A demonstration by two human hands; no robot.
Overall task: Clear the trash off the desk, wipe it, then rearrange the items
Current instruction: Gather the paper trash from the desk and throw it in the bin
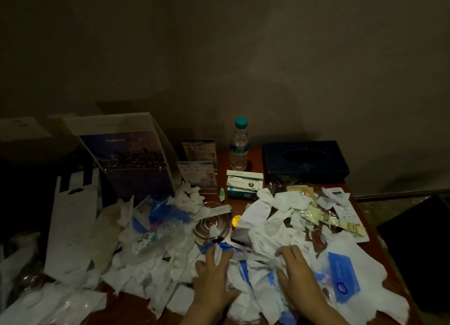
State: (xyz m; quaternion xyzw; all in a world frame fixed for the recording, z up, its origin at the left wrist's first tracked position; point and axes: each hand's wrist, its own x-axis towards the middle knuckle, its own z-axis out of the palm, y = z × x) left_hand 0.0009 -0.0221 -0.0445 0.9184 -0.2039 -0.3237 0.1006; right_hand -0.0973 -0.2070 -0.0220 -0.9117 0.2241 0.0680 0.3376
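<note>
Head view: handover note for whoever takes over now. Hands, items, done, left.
Left hand and right hand: both lie fingers spread on the crumpled tissues near the front edge, with nothing lifted.
Tissues and wrappers cover most of the desk. Water bottle, dark tissue box and small cartons are at the back. The remote lies on the right.
Done: nothing visibly cleared.
Left: gather trash, wipe, rearrange.

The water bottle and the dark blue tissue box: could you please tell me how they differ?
The water bottle stands upright, tall and narrow; the tissue box lies flat, low and wide. The bottle is clear with a teal cap; the box is opaque dark blue. Both sit at the back of the desk.
</note>
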